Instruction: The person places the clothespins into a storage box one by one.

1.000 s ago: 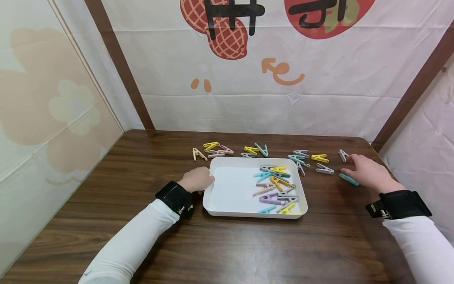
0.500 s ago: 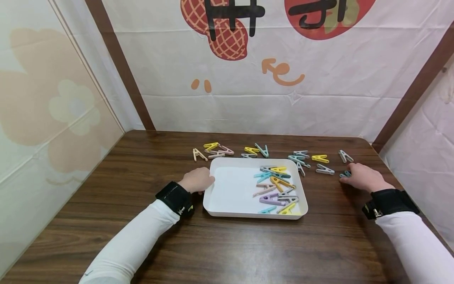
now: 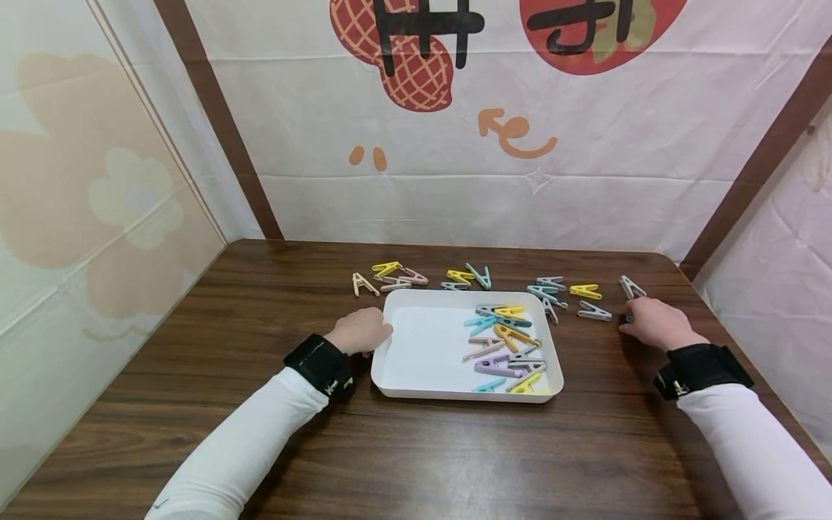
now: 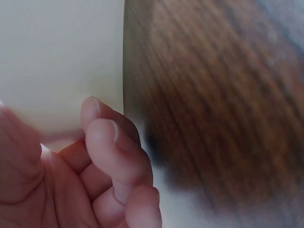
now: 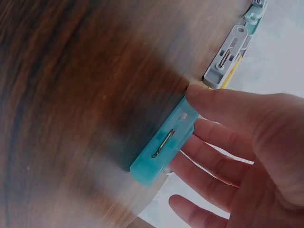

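My left hand (image 3: 360, 331) grips the left rim of the white tray (image 3: 416, 361); in the left wrist view its curled fingers (image 4: 116, 152) lie at the tray's edge. Several clothespins in yellow, blue, purple and grey lie in the tray's right half. Near the table's right edge, my right hand (image 3: 661, 325) pinches a teal clothespin (image 5: 164, 142) between thumb and fingers, low over the wood. The head view mostly hides that clothespin behind the hand. Just beyond the fingers lies a grey clothespin (image 3: 632, 287), and another grey clothespin (image 3: 594, 311) lies to the left.
More clothespins are strewn behind the tray: a yellow clothespin (image 3: 586, 291), a cream clothespin (image 3: 365, 284), a light blue clothespin (image 3: 479, 276) and others. The dark wooden table (image 3: 455, 462) ends at a printed cloth wall (image 3: 416, 209) at the back.
My right hand has drawn to the left and slightly nearer, now pinching the teal clothespin that lay on the table beside it. The left hand and tray have stayed in place.
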A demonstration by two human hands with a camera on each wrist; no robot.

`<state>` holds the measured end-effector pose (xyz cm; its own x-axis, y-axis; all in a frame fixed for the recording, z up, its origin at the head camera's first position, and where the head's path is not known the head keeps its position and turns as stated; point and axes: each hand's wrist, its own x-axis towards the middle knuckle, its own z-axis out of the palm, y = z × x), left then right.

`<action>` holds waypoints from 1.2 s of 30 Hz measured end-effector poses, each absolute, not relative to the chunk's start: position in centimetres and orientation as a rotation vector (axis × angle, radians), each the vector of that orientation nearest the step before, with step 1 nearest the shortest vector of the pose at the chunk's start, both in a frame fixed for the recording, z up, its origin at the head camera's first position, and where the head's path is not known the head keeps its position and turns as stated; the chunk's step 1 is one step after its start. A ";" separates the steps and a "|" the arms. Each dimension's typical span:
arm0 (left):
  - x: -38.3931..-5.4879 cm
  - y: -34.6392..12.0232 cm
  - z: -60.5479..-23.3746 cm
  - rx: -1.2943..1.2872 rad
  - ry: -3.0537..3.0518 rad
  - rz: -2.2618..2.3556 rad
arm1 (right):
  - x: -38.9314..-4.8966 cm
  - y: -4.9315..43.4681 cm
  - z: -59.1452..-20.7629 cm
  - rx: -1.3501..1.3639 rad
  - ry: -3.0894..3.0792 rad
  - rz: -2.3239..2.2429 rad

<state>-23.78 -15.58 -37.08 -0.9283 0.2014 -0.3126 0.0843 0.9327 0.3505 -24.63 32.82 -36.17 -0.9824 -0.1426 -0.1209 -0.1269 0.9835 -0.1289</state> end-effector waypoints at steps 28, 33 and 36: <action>-24.0 -15.6 -37.2 0.185 2.742 0.461 | -23.1 23.0 -31.3 -0.727 3.200 -0.262; -24.0 -15.5 -37.3 0.178 2.745 0.457 | -22.6 19.4 -31.1 -0.960 3.139 -0.325; -24.0 -15.5 -37.3 0.181 2.747 0.457 | -22.4 17.4 -31.3 -1.090 3.057 -0.327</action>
